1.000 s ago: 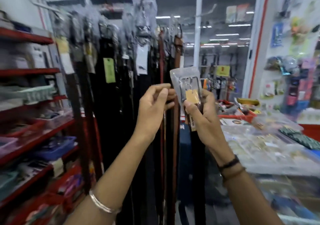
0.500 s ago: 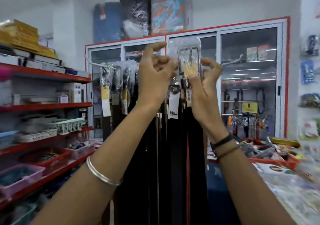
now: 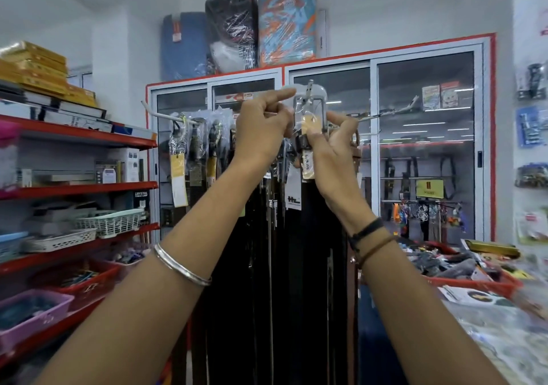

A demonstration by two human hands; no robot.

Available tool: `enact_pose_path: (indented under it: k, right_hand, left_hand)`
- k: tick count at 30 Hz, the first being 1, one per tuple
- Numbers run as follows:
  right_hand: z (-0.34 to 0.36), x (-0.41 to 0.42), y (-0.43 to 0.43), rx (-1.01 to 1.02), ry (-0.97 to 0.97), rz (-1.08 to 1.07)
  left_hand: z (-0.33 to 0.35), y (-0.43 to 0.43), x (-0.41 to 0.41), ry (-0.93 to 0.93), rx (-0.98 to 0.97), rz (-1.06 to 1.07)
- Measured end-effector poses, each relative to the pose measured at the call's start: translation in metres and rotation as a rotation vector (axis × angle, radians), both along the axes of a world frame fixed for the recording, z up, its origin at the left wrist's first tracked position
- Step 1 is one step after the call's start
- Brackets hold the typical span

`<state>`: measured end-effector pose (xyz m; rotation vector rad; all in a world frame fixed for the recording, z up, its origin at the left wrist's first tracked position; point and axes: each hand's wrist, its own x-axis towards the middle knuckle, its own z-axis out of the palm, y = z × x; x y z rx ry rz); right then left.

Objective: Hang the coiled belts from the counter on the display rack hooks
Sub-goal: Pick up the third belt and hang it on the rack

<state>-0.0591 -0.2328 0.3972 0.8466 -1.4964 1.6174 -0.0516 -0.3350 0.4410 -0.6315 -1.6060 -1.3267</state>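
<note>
at the centre of the frame, raised in front of the display rack [image 3: 189, 122], both hands meet around one belt [image 3: 308, 147] whose buckle end is wrapped in clear plastic. the right hand [image 3: 333, 153] pinches the belt just below the silver buckle [image 3: 310, 108], thumb on the right edge and fingers curled over the strap where a pale price tag [image 3: 307, 168] sticks out. the left hand [image 3: 261, 135] is loosely closed with its index finger stretched toward the top of the plastic wrap, touching the packet's left side; whether it grips the plastic or only steadies it cannot be told. the buckle sits level with the white rack hooks [image 3: 388, 111], and it is unclear whether it is already on one. below and to the left of the hands, hung belts [image 3: 204, 144] in plastic sleeves dangle in a dark row, some with yellow tags. a silver bangle [image 3: 181, 266] circles the left wrist, dark cord bands [image 3: 369, 236] the right. at the left edge, red shelves [image 3: 89, 188] carry baskets and boxes; at the lower right, the counter [image 3: 504, 340] lies under a plastic sheet, blurred, with assorted goods at its far end. behind the rack stands a red-framed glass cabinet [image 3: 427, 147].
</note>
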Motion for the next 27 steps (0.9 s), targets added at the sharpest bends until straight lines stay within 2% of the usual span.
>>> enact_pose_path:
  k: [3,5,8,10,13,15,19,27]
  right_hand:
    - [-0.009,-0.012,0.004,0.103,0.092,-0.148]
    - [-0.014,-0.022,0.016,0.165,0.177,-0.316]
    - [-0.023,-0.033,0.038,0.285,0.334,-0.521]
    - [-0.031,-0.039,0.048,0.434,0.411,-0.556]
    - [-0.035,-0.05,0.055,0.56,0.46,-0.559]
    - [-0.034,-0.057,0.058,0.589,0.466,-0.564]
    - [-0.031,-0.07,0.06,0.66,0.492,-0.679]
    - [-0.033,-0.083,0.054,0.621,0.504,-0.693]
  left_hand:
    - [-0.009,-0.003,-0.005,0.001,0.001,0.014]
    - [-0.017,-0.003,-0.006,0.057,-0.047,0.141]
    - [-0.043,-0.006,-0.008,0.319,-0.239,0.46]
    - [-0.066,-0.009,-0.014,0.395,-0.422,0.585]
    - [-0.091,-0.014,-0.028,0.371,-0.648,0.706]
    - [-0.097,-0.014,-0.035,0.347,-0.71,0.736]
    - [-0.096,-0.014,-0.046,0.28,-0.737,0.756]
    - [-0.097,-0.013,-0.06,0.244,-0.747,0.763]
